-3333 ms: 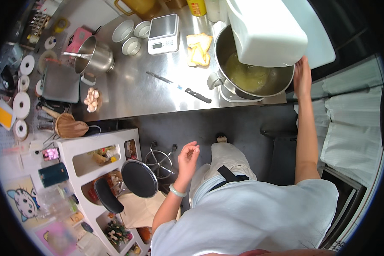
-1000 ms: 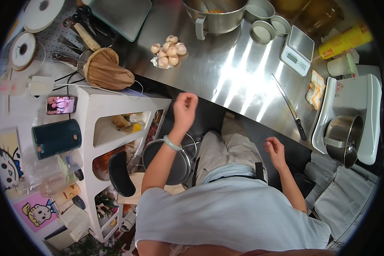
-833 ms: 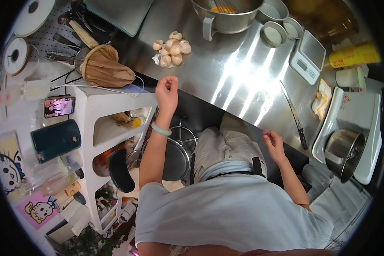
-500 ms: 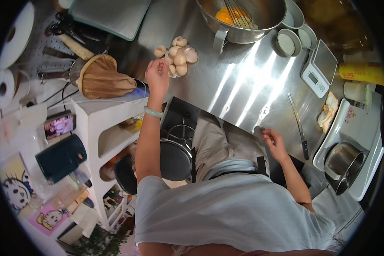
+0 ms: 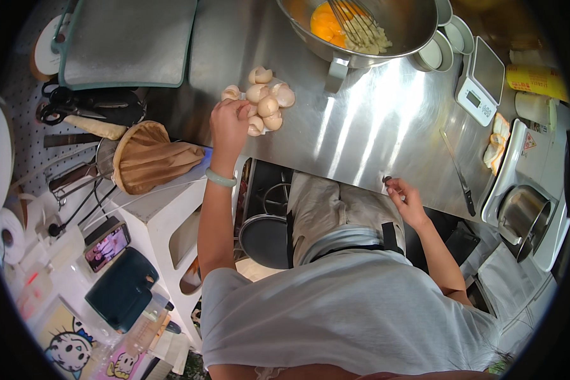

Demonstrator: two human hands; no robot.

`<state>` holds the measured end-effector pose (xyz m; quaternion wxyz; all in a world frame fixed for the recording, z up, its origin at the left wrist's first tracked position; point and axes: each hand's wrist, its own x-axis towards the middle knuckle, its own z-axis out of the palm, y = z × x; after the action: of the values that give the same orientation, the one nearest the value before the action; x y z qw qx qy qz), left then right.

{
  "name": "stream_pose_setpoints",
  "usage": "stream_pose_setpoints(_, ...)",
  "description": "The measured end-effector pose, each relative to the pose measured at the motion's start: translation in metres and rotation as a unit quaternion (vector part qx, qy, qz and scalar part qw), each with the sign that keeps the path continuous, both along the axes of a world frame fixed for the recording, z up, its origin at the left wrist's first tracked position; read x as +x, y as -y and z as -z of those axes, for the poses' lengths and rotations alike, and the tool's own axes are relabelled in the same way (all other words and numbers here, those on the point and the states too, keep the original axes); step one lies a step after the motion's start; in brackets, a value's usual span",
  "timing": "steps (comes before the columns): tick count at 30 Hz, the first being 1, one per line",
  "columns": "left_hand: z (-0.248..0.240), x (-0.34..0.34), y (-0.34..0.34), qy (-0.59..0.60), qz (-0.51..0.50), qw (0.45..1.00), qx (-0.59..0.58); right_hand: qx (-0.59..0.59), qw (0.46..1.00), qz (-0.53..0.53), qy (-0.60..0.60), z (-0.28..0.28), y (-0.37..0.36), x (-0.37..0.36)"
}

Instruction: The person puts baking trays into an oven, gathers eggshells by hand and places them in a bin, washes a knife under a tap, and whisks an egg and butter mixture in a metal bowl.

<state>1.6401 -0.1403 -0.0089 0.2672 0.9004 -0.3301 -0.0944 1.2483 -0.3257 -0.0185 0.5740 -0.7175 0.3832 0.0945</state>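
My left hand, with a pale green bangle at the wrist, reaches over the steel counter to a cluster of cracked brown eggshells. Its fingers are closed together against the left side of the cluster. They hide whatever they may pinch. By the counter's front edge is my right hand, its fingers loosely bent and apart, with nothing visible in them. Beyond the shells stands a steel mixing bowl with a handle. A wire whisk rests in it among orange egg yolks and a pale lumpy mass.
Round tins, a white kitchen scale and a long knife lie to the right. A steel pot stands beyond. At left are a glass-like board, scissors, a cloth strainer and a lit phone.
My view has turned and shifted, so the left-hand shelf things sit lower. My left hand has moved from just beside the eggshells to against them. My right hand stays by the counter edge.
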Motion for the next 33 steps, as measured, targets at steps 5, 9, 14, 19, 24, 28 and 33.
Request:
stream_pose_setpoints(5,0.001,0.003,-0.001,-0.011,0.012,1.000,0.004,-0.002,1.000,-0.004,-0.002,0.004,-0.004,0.003)
stream_pose_setpoints(9,0.001,0.003,0.000,-0.016,0.012,1.000,0.006,-0.005,1.000,0.001,-0.001,0.003,-0.004,0.005)
stream_pose_setpoints(14,-0.001,0.003,0.002,-0.030,0.003,0.999,0.014,0.000,1.000,0.002,-0.002,0.004,-0.002,0.006)
stream_pose_setpoints(19,-0.004,0.001,0.004,-0.023,-0.004,1.000,0.006,-0.004,1.000,0.002,-0.003,0.004,0.002,0.007)
stream_pose_setpoints(24,-0.005,0.001,0.006,-0.032,-0.017,0.999,-0.009,-0.007,1.000,0.001,0.001,0.002,0.005,0.007)
stream_pose_setpoints(28,-0.006,0.001,0.006,-0.046,-0.015,0.999,0.020,-0.009,1.000,-0.003,0.004,0.002,0.006,0.006)
stream_pose_setpoints(33,-0.005,0.002,0.002,-0.064,-0.031,0.997,-0.026,-0.008,1.000,-0.009,0.004,0.002,0.007,0.007)
